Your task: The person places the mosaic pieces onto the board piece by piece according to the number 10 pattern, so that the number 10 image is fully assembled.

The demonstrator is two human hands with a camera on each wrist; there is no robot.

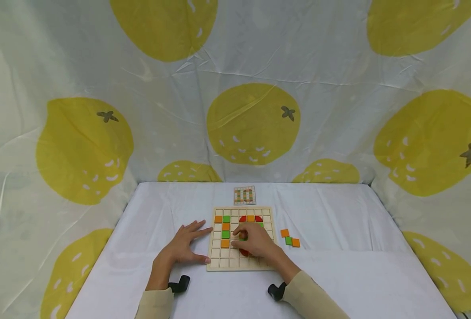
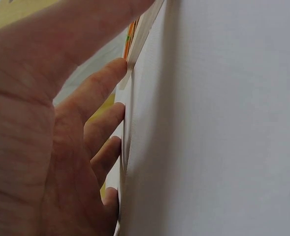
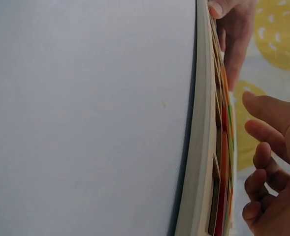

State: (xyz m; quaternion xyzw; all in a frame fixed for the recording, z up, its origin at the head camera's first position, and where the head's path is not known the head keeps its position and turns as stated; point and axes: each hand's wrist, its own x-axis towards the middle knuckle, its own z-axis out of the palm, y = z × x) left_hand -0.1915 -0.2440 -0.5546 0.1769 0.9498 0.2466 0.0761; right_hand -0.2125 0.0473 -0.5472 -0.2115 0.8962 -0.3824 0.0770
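A wooden grid board (image 1: pixel 219 264) lies on the white cloth, with orange and green square tiles down its left part. Further right on it are red rounded pieces (image 1: pixel 258 219) beside an orange tile (image 1: pixel 251 218). My left hand (image 1: pixel 185 245) is spread at the board's left edge, its thumb and fingertips right at the rim. Over the board's middle is my right hand (image 1: pixel 255 239), covering several pieces. In the right wrist view its thumb (image 3: pixel 270 110) stands apart from the loosely curled fingers, with nothing between them.
Right of the board lie two loose orange tiles (image 1: pixel 285 232) and a green tile (image 1: pixel 289 240). Behind the board is a small pattern card (image 1: pixel 245 195). A curtain printed with yellow fruit (image 1: pixel 253 124) surrounds the table's back and sides.
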